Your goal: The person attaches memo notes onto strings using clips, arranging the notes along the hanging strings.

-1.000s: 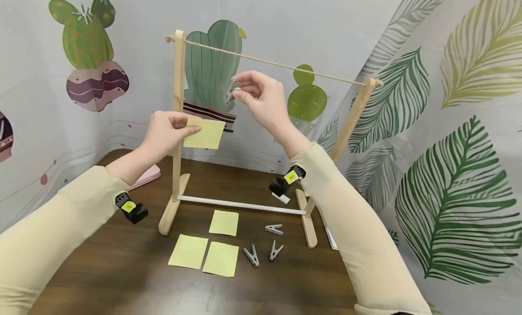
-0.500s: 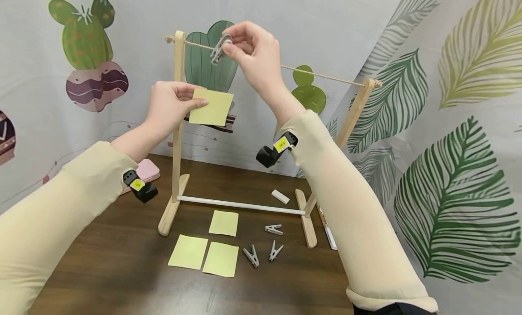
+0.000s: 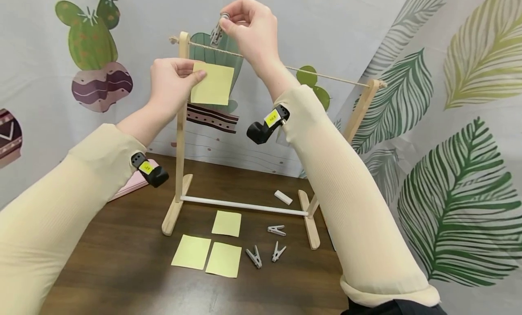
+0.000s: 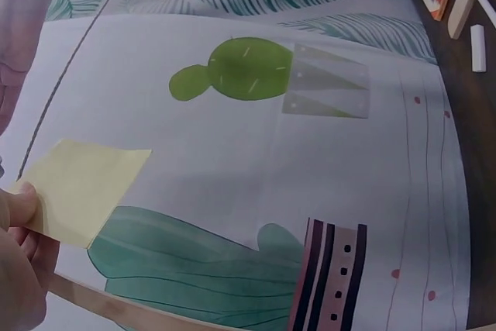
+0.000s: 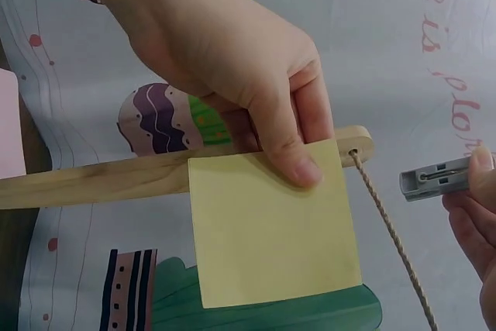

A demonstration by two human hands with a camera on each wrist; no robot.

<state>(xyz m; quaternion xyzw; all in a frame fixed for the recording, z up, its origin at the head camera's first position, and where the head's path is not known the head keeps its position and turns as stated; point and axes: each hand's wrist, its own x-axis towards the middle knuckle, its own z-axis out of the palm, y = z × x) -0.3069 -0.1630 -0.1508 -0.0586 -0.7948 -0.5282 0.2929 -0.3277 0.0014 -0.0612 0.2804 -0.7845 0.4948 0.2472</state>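
My left hand [image 3: 171, 81] pinches a yellow sticky note [image 3: 213, 84] by its upper left corner, thumb in front. The note hangs just below the rope [image 3: 326, 75], near the left post of a wooden stand [image 3: 181, 120]. Above the rope, my right hand [image 3: 254, 31] pinches a grey clothespin [image 3: 217, 34] between thumb and fingers, its tip pointing down toward the rope. In the right wrist view the clothespin [image 5: 438, 180] is beside the rope [image 5: 395, 234], apart from the note [image 5: 275, 226]. The left wrist view shows the note [image 4: 85, 187] held at one edge.
Several yellow notes [image 3: 190, 252] lie on the brown table [image 3: 122, 260] in front of the stand. Grey clothespins [image 3: 254, 257] lie to their right. A white bar [image 3: 244, 206] joins the stand's feet. Behind it is a small white block [image 3: 283, 197]; a pink item [image 3: 132, 184] is at left.
Both hands have risen: the left lifts the note up close to the rope, and the right carries the clothespin from below the rope to above it. The things on the table stay put.
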